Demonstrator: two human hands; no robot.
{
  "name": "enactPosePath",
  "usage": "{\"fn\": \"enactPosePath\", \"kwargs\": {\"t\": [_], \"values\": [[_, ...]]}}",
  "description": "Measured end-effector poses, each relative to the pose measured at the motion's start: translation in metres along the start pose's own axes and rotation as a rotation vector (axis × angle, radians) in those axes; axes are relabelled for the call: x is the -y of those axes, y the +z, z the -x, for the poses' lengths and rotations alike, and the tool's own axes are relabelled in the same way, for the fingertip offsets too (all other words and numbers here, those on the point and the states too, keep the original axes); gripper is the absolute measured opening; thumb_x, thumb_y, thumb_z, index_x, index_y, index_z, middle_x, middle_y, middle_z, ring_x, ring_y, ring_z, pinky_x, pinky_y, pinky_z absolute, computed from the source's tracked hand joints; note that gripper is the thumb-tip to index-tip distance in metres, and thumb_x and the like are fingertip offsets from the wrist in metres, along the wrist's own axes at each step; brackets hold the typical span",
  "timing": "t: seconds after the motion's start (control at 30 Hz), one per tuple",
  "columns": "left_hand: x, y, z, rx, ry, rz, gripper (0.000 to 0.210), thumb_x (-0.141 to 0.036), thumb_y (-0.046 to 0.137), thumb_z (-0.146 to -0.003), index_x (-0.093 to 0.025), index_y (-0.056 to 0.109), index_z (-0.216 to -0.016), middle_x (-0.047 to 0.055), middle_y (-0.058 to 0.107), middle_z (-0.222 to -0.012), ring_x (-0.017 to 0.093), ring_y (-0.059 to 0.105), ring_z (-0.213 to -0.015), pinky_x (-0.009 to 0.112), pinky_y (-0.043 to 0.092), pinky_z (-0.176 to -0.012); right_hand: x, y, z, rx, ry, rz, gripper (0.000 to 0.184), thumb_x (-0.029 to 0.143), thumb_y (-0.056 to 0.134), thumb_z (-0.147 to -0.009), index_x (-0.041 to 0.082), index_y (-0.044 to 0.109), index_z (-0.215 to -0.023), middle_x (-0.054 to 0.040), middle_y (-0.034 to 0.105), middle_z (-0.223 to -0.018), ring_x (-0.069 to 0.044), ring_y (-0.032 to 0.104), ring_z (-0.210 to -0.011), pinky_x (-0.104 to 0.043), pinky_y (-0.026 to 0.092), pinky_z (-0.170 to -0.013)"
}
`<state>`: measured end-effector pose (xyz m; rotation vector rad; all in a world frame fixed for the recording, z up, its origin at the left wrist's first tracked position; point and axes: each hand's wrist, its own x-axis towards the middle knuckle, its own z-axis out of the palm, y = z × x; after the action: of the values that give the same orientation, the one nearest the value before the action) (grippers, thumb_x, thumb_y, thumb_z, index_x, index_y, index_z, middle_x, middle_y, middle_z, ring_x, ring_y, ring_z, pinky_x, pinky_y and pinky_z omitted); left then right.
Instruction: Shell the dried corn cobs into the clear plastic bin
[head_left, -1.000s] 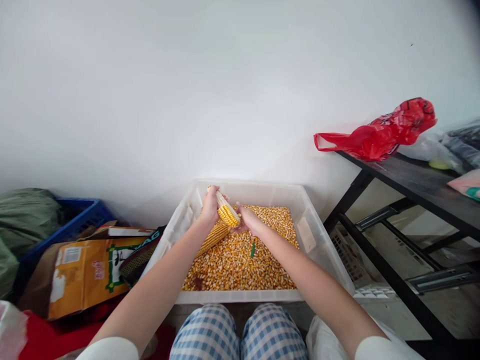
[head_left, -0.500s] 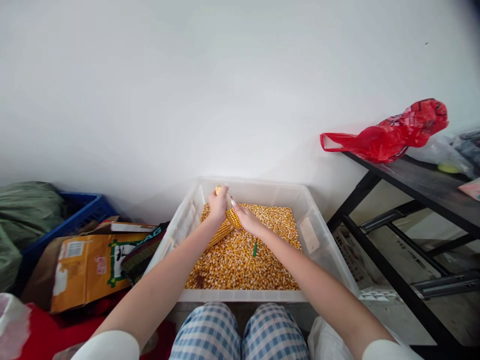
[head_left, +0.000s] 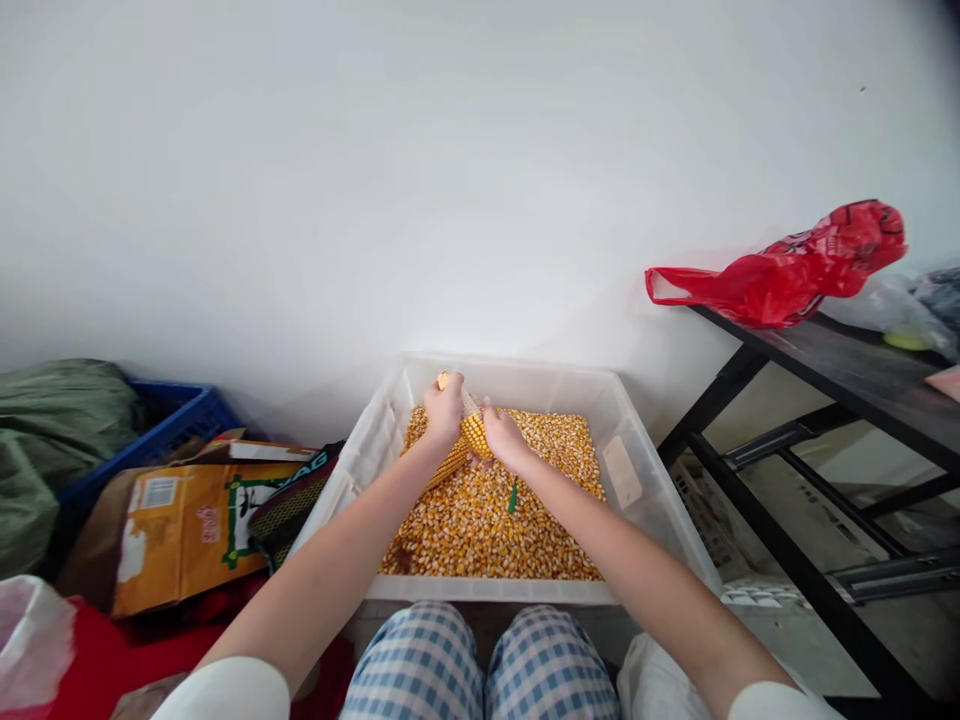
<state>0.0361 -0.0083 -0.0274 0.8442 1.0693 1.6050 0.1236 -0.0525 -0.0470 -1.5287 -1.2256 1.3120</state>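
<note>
My left hand [head_left: 444,410] is closed around the upper end of a corn cob [head_left: 474,432], tilted over the bin. Part of this cob is bare and pale, while its lower part still carries yellow kernels. My right hand [head_left: 504,436] grips the cob's lower right side, fingers partly hidden. Another ear of corn [head_left: 448,465] lies beneath, partly covered by my left arm. Loose corn kernels [head_left: 495,530] spread across the clear plastic bin [head_left: 660,520]. A small green strip [head_left: 513,496] rests on the kernels below my right hand.
To the left lie an orange cardboard box [head_left: 176,530], a dark mesh bag [head_left: 289,510] and a blue crate [head_left: 187,410] with green sacking. On the right stands a black-framed table [head_left: 862,370] bearing a red plastic bag [head_left: 795,270]. A white wall [head_left: 480,180] rises behind the bin.
Both hands stay on the cob. The right hand's fingers have shifted slightly along it, and the thumb looks more bent. The whole view has moved a little.
</note>
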Motion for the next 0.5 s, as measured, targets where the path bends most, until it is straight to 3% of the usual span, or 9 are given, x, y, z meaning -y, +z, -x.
{"fn": "enactPosePath", "kwargs": {"t": [0.23, 0.4, 0.5], "values": [[-0.004, 0.002, 0.004, -0.012, -0.052, -0.019, 0.016, -0.029, 0.054, -0.061, -0.017, 0.045, -0.066, -0.003, 0.047, -0.046, 0.011, 0.046, -0.038, 0.022, 0.037, -0.039, 0.003, -0.003, 0.002, 0.037, 0.044, -0.089, 0.055, 0.061, 0.021, -0.082, 0.018, 0.056, -0.083, -0.0069, 0.060, -0.060, -0.020, 0.056, -0.043, -0.038, 0.046, -0.040], [-0.009, 0.006, 0.007, 0.068, -0.089, -0.003, 0.021, -0.033, 0.055, -0.061, -0.018, 0.044, -0.071, -0.001, 0.050, -0.046, 0.014, 0.050, -0.038, 0.024, 0.040, -0.039, 0.000, -0.008, -0.004, 0.132, 0.168, -0.372, 0.050, 0.056, 0.018, -0.085, 0.019, 0.052, -0.089, -0.0030, 0.061, -0.063, -0.016, 0.056, -0.048, -0.033, 0.047, -0.046], [-0.009, 0.006, 0.005, 0.047, -0.099, -0.019, 0.023, -0.034, 0.056, -0.061, -0.018, 0.045, -0.074, -0.001, 0.051, -0.047, 0.015, 0.051, -0.039, 0.025, 0.040, -0.038, -0.003, -0.017, -0.014, 0.076, 0.160, -0.315, 0.056, 0.060, 0.016, -0.084, 0.018, 0.053, -0.080, -0.0028, 0.058, -0.061, -0.014, 0.054, -0.048, -0.028, 0.046, -0.047]]}}
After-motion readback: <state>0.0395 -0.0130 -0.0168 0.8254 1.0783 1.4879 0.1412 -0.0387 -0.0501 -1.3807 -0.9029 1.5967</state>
